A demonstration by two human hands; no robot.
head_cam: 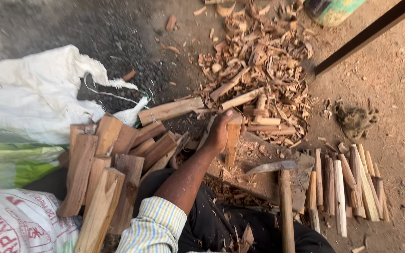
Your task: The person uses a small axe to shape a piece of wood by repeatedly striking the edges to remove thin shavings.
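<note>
One hand point(219, 132), the left, was closed around the top of a short upright stick of reddish wood point(233, 140), holding it on end upon a worn chopping block point(258, 173) that lay on the dirt floor point(390, 84). Its forearm ran back to a rolled sleeve of striped yellow and blue cloth point(158, 227). The right hand was out of sight, so its state could not be told. Just right of the held stick, a hatchet point(282, 187) with a dull metal blade and a long wooden handle stood over the block, the blade pointing toward the stick but apart from it. At the block's right edge lay a row of thin split sticks point(348, 187), side by side. To the left of the forearm, thicker split billets point(104, 173) were heaped together, leaning across one another. Beyond the hand, a wide litter of chips and shavings point(258, 61) covered the floor. White woven sacks point(29, 98) lay crumpled at the far left, and a dark slanting bar point(366, 35) crossed the upper right corner.
</note>
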